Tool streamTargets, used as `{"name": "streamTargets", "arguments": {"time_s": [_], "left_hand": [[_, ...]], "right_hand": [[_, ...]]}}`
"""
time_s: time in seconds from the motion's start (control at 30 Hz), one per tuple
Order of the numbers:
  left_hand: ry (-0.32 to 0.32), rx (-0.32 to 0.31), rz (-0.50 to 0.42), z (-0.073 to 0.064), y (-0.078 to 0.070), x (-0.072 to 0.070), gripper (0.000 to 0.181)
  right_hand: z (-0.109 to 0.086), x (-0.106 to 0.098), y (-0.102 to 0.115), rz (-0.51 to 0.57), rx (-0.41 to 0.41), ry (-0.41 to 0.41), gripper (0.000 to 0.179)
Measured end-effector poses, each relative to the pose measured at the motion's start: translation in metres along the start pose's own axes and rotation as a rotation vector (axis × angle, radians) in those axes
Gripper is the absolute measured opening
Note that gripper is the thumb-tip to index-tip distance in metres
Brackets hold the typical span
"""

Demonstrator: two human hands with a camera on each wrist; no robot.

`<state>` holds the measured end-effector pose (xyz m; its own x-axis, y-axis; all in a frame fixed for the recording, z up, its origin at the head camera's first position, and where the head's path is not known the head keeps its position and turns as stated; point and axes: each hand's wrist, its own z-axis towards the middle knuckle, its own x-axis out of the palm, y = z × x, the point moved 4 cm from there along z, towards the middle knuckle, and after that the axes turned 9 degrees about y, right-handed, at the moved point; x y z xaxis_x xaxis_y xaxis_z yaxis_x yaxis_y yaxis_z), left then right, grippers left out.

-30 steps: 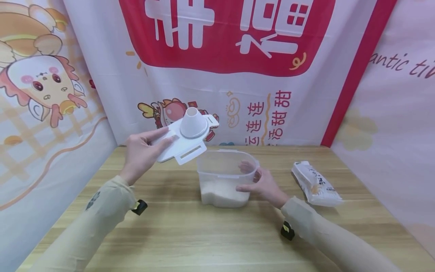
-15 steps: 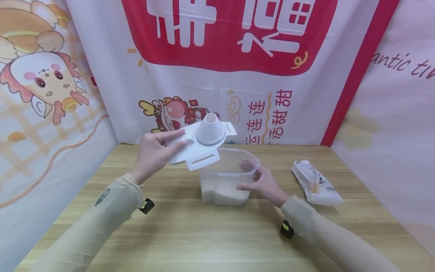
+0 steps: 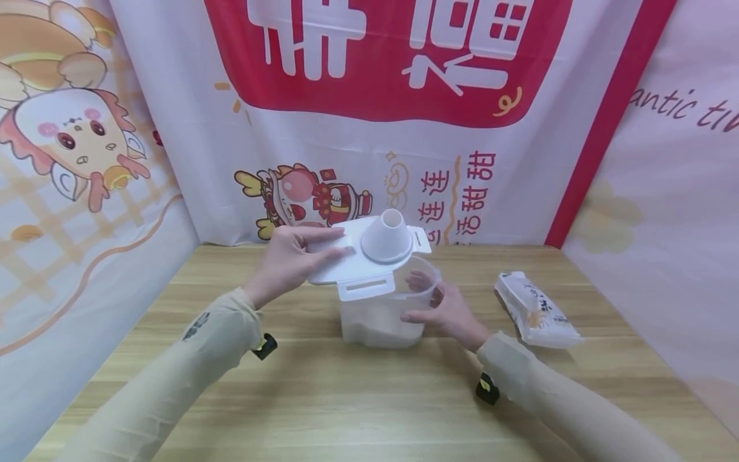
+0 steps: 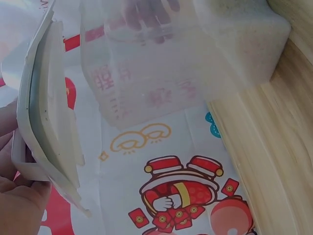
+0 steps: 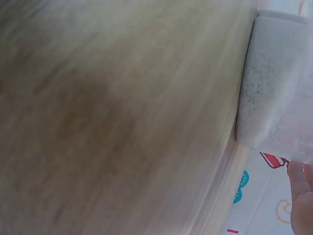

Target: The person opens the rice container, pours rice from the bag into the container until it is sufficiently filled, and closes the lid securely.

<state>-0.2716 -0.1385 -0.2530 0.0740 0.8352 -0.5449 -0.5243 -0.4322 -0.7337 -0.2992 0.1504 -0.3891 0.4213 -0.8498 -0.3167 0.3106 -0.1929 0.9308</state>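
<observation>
My left hand pinches the left end of a white plastic lid that carries a cone-shaped spout and slotted side flaps. The lid is held tilted over the left part of a clear plastic container, covering some of its open mouth in the head view. White grains, like rice, fill the container's lower part. My right hand grips the container's right side, thumb in front and fingers behind the wall. In the left wrist view the lid's underside stands apart from the container's rim.
A white printed packet lies on the wooden table to the right of the container. Printed cloth hangs behind the table and along both sides.
My left hand has brought the lid rightward and down, from beside the container to over its mouth. The right hand and the container have stayed in place.
</observation>
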Motion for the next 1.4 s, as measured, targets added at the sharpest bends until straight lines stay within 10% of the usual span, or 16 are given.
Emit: {"name": "streamTargets", "arguments": {"time_s": [1.4], "left_hand": [[0.168, 0.023, 0.015, 0.025, 0.000, 0.030, 0.035]], "right_hand": [[-0.003, -0.005, 0.006, 0.023, 0.067, 0.095, 0.079]]}}
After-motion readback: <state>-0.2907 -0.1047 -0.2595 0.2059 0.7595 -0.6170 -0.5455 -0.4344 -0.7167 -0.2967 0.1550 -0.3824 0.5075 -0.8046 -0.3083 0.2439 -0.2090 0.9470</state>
